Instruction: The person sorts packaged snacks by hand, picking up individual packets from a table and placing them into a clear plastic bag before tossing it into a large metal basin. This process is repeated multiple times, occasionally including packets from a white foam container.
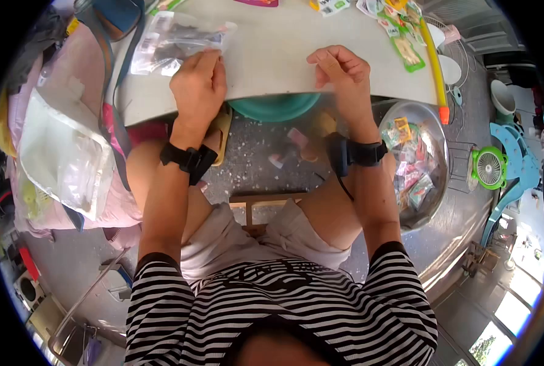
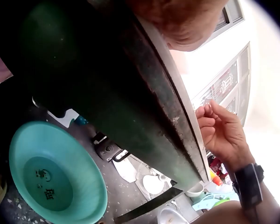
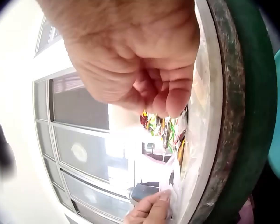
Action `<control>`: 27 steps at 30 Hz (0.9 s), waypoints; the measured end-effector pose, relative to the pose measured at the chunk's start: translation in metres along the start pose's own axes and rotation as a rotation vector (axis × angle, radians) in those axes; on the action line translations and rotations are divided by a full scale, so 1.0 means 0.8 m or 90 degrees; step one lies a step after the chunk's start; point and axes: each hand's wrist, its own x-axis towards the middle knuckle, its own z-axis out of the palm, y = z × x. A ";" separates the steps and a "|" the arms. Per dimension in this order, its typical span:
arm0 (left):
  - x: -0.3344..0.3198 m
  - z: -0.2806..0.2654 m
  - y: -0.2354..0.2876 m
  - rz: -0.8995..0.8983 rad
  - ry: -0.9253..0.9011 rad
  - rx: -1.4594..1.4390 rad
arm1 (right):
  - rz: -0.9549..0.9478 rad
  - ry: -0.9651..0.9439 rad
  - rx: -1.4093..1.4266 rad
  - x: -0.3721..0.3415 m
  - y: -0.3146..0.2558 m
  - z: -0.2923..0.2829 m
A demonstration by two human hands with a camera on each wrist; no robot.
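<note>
A clear plastic bag (image 1: 183,41) with dark contents lies on the white table (image 1: 266,55). At its lower right edge is the left hand (image 1: 199,91), its thumb and fingers pinching clear plastic (image 3: 173,186) in the right wrist view. Some distance to the right, the right hand (image 1: 347,76) is over the table near the front edge, fingers curled toward the thumb. Nothing clearly shows in its grasp; whether something small is between the fingertips is hard to make out. In the left wrist view the right hand (image 2: 224,135) is beyond the table's edge.
Colourful packets (image 1: 406,52) and a yellow stick (image 1: 434,67) lie at the table's right. A teal basin (image 1: 275,108) is below the front edge. A metal basin (image 1: 441,177) of packets stands at the right; a white container (image 1: 64,152) is at the left.
</note>
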 end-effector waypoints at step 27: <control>0.004 0.009 -0.002 -0.007 -0.035 0.045 | 0.325 -0.532 -0.708 -0.065 0.414 0.110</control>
